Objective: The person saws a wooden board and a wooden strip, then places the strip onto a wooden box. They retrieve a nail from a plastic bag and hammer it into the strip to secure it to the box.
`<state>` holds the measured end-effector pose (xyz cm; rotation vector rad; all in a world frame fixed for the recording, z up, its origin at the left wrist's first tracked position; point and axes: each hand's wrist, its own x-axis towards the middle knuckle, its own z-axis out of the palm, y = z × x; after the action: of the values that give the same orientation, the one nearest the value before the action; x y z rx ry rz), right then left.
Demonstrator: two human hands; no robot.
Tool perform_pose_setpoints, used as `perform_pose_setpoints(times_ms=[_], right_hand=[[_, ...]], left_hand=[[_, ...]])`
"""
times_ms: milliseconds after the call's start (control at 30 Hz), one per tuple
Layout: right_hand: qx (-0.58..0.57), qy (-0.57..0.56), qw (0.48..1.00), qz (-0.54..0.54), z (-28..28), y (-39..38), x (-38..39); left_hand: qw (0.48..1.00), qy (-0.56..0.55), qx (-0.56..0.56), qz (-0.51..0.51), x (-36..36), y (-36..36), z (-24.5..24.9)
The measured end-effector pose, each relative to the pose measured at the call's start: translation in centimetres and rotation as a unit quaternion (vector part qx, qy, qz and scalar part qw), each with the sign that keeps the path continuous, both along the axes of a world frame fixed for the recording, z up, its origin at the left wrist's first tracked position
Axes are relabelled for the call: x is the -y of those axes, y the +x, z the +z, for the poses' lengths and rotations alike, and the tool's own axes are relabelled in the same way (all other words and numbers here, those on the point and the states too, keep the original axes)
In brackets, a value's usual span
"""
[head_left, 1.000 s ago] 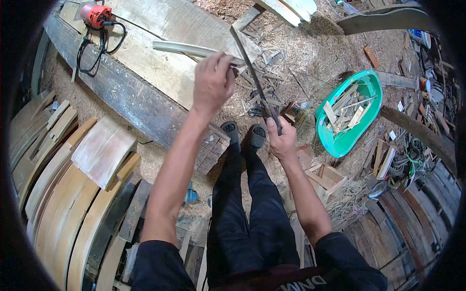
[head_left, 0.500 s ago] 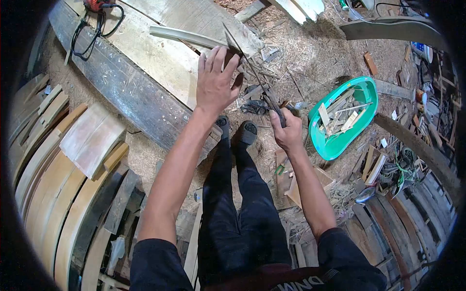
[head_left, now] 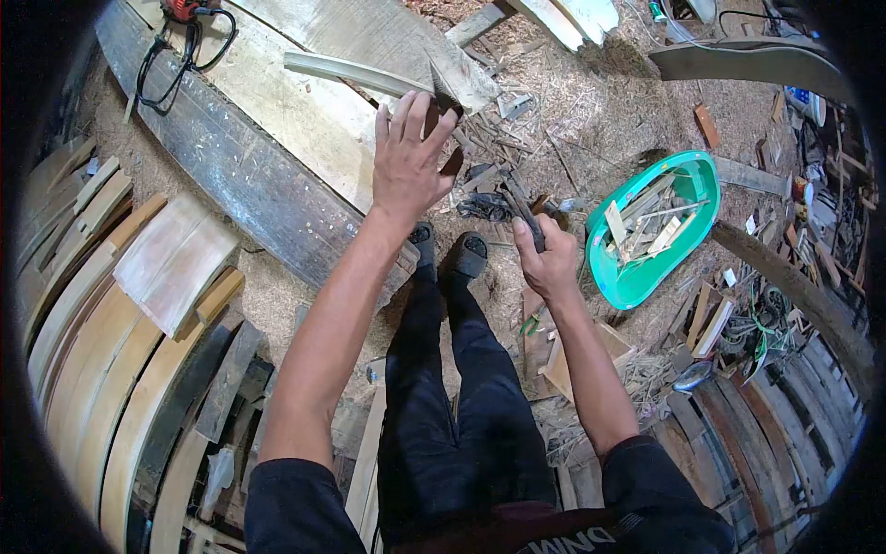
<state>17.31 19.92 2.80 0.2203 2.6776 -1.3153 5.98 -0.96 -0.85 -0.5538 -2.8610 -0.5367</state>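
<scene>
My left hand holds the near end of a long pale wood strip down at the end of the planks, its fingers bent over the strip. My right hand is closed round the dark handle of a tool, to the right of my left hand. The tool looks like a saw; its blade is blurred and hard to make out beyond the handle. A dark triangular shape stands just past my left fingertips.
A green tub with wood scraps stands on the right. Curved boards are stacked at the left. A red power tool with a black cord lies at the upper left. Shavings and offcuts cover the floor round my feet.
The long blade that showed clearly between my hands is now hard to see. My right hand has shifted slightly, while my left hand has stayed on the strip.
</scene>
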Motion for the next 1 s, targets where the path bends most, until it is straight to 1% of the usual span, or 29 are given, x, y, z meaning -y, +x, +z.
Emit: perform_pose_setpoints(times_ms=[233,267,367,467,567,667,767,867,1000], right_hand=[[0.016,-0.008,1.0,-0.001,0.4,-0.3,-0.2],[0.049,-0.015,0.999,-0.009,0.5,-0.3,-0.3],[0.043,-0.04,0.998,-0.019,-0.2,-1.3,0.3],[0.052,-0.038,0.998,-0.013,0.0,-1.3,0.0],[0.046,-0.021,0.999,-0.002,0.0,-1.3,-0.2],[0.054,-0.03,0.998,-0.006,0.0,-1.3,-0.6],[0.039,-0.023,0.999,0.007,0.4,-1.5,-0.9],[0.043,-0.016,0.999,0.012,-0.5,0.2,-2.1],[0.054,-0.03,0.998,-0.006,-0.3,2.1,-2.6]], left_hand=[[1.0,-0.001,0.007,0.001,-0.1,0.1,0.1],[1.0,-0.003,0.007,0.003,-0.1,-0.1,0.2],[1.0,0.005,0.02,-0.004,0.2,0.1,0.3],[1.0,0.023,0.005,0.001,0.0,-0.1,0.2],[1.0,0.019,0.011,-0.003,0.1,0.1,0.4],[1.0,0.021,0.005,-0.007,0.2,0.0,0.3],[1.0,0.019,-0.017,-0.003,0.0,0.0,0.1],[0.999,-0.008,0.027,-0.017,0.3,0.1,0.8],[1.0,0.011,0.006,0.0,0.0,0.0,0.0]])
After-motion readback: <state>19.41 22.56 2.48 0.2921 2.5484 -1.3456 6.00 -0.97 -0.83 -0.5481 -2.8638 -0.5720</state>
